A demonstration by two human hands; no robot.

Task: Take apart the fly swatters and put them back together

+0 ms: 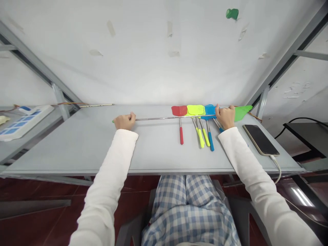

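Holding a green fly swatter (242,112) crosswise over the far part of the table (84,147): clenched at the handle end in the left hand (125,121), with just a bit of green poking out past the fist, and clenched at the other end in the right hand (225,117), right beside the flat green head. Spanned between by a thin metal rod (159,118), crossing the lower edges of the other heads; cannot tell if touching them. Cannot see the join of rod and head either, covered by the right fist. Judging by looks: very light, fairly stiff along the rod but thin enough to bend if forced, flexible at the plastic head, hardly fragile. Maybe telescopic, so could slide in length; likely slippery on bare metal. Best to grip by the coloured handle, or steady close to the head rather than by the thin blade. Lying alongside, heads in an overlapping row and handles toward the near edge: a red swatter (179,110), yellow swatters (196,110) and blue swatters (209,109). Farther right, a phone (261,139) with a cable plugged in. Containers: none visible, so no contents to log.
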